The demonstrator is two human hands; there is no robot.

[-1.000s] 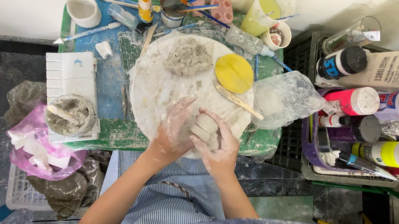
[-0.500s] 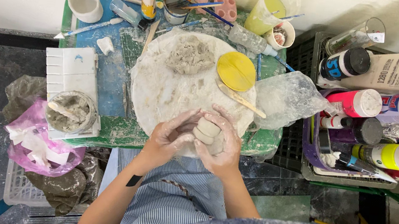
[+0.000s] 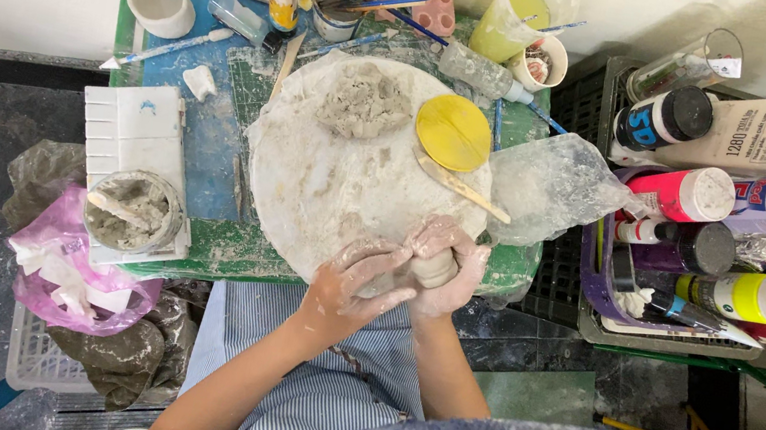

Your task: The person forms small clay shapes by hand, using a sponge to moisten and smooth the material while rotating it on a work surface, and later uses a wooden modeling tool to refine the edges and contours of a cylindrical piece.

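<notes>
Both hands meet at the near edge of the round white work board (image 3: 326, 186), and between them sits a small pale clay lump (image 3: 433, 271). The left hand (image 3: 354, 287) curls around it from the near-left side, fingers (image 3: 385, 268) bent over its top. The right hand (image 3: 447, 260) cups it from the right and far side, with the fingers wrapped closely about it, so only a rounded end of the lump shows. Both hands are smeared with wet grey clay and closed on the piece.

The step in hand looks like shaping: the lump is being pressed or rolled into form between the palms, just above the board's rim. A next move would call for even pressure from both sides and a turn of the piece, so that it does not flatten on one face; the wet slip makes it likely to slide.

Farther along the board lies a larger rough mound of grey clay (image 3: 363, 101), with a yellow disc (image 3: 454, 132) to its right and a flat wooden stick (image 3: 463, 188) just near of the disc. A crumpled clear plastic bag (image 3: 554, 185) lies to the right of the board. On the left of the green desk (image 3: 226, 247) a white palette tray (image 3: 134, 132) carries a round tub of clay slip (image 3: 134, 210). Paint bottles (image 3: 722, 246) fill crates on the far right.
</notes>
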